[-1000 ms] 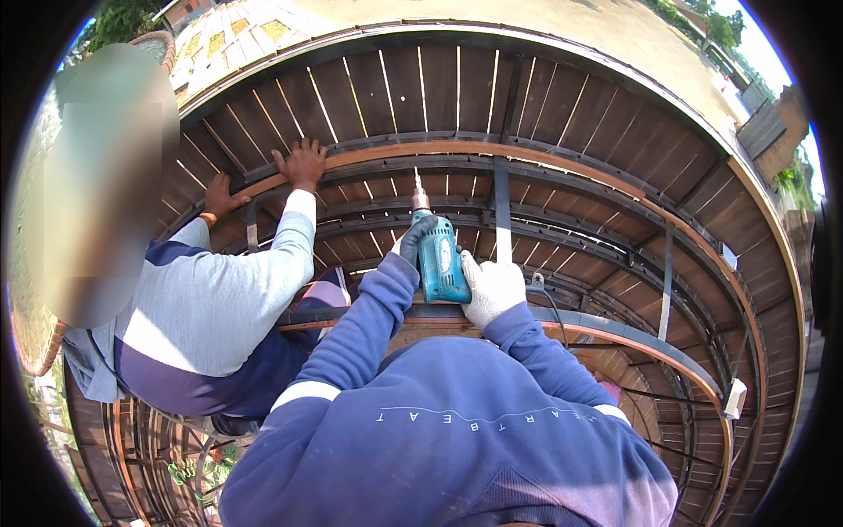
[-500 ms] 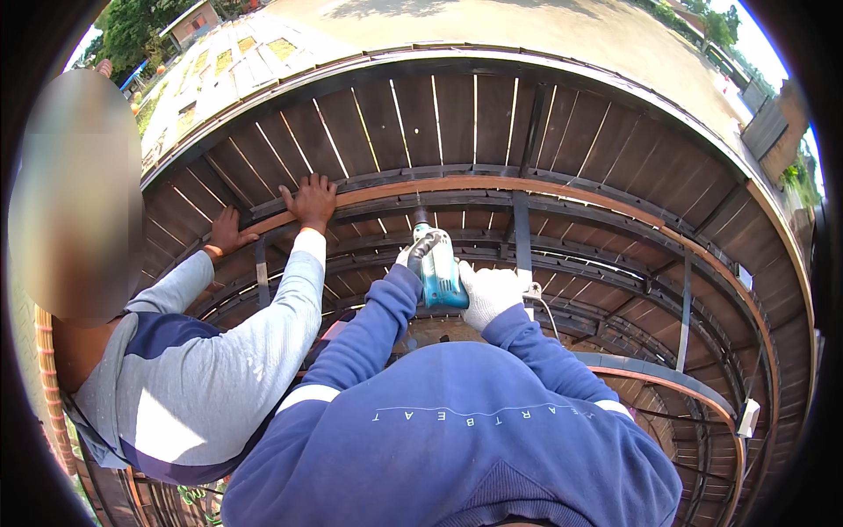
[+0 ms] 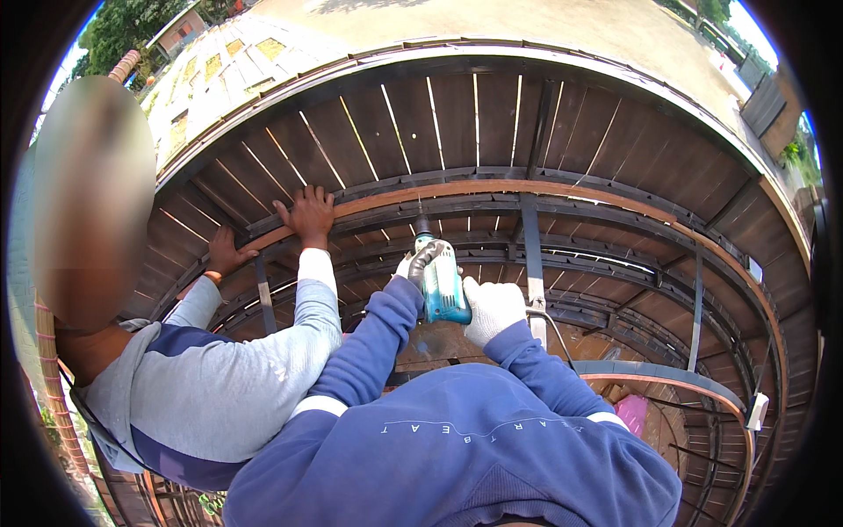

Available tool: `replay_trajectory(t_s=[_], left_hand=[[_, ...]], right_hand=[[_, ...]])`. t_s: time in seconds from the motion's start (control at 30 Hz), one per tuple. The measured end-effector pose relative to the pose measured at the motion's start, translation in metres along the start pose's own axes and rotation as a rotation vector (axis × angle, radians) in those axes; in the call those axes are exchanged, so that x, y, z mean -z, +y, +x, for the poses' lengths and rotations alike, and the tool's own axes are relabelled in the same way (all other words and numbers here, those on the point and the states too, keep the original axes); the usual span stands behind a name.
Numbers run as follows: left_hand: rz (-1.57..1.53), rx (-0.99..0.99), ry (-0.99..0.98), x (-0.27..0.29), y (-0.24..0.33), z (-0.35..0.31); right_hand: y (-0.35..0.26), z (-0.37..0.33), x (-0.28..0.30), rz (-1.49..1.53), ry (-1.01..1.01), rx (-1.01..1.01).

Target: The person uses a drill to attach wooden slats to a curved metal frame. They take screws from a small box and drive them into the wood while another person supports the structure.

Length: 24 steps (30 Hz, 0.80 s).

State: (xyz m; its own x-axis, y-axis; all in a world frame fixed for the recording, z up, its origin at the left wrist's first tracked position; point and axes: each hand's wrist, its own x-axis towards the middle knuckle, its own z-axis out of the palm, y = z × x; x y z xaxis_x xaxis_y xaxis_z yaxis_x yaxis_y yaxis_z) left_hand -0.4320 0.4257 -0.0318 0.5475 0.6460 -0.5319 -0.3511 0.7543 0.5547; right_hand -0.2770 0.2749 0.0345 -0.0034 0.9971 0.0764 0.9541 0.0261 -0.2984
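A teal power drill (image 3: 445,285) is held between my two hands, its chuck and thin bit pointing away from me at a curved reddish-brown wooden strip (image 3: 500,186). My right hand (image 3: 493,310), in a white knit glove, is closed round the rear handle. At the drill's left side, my gloved left hand (image 3: 407,264) grips near the front, largely hidden by the black side handle and my sleeve. Whether the bit tip is inside the wood cannot be told. To the left, a co-worker's bare hands (image 3: 312,216) press on the same strip.
Dark curved metal rails (image 3: 597,255) run beneath the strip, joined by upright grey bars (image 3: 533,255). Dark slatted boards (image 3: 457,114) lie beyond. A cable (image 3: 558,329) hangs by my right wrist. A pink bag-like thing (image 3: 630,413) lies below on the right.
The drill and my hands sit slightly lower in the picture, and the chuck appears a little farther from the strip. The co-worker's hands stay on the wood. The pink thing has come into view.
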Motion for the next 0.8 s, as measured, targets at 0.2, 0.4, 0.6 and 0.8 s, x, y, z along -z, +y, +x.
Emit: replay_trajectory(t_s=[0.2,0.4,0.6,0.8], left_hand=[[0.055,-0.032,0.002,-0.001,0.005,0.0],[0.03,-0.015,0.061,-0.008,0.008,-0.006],[0.022,-0.018,0.033,-0.006,0.007,-0.003],[0.009,-0.004,-0.018,-0.009,0.011,-0.002]], right_hand=[[-0.003,0.004,0.005,0.089,-0.029,-0.025],[-0.004,0.008,0.003,0.174,-0.026,-0.037],[0.001,0.014,-0.003,0.135,-0.061,-0.052],[0.003,0.019,-0.002,0.131,-0.094,-0.04]])
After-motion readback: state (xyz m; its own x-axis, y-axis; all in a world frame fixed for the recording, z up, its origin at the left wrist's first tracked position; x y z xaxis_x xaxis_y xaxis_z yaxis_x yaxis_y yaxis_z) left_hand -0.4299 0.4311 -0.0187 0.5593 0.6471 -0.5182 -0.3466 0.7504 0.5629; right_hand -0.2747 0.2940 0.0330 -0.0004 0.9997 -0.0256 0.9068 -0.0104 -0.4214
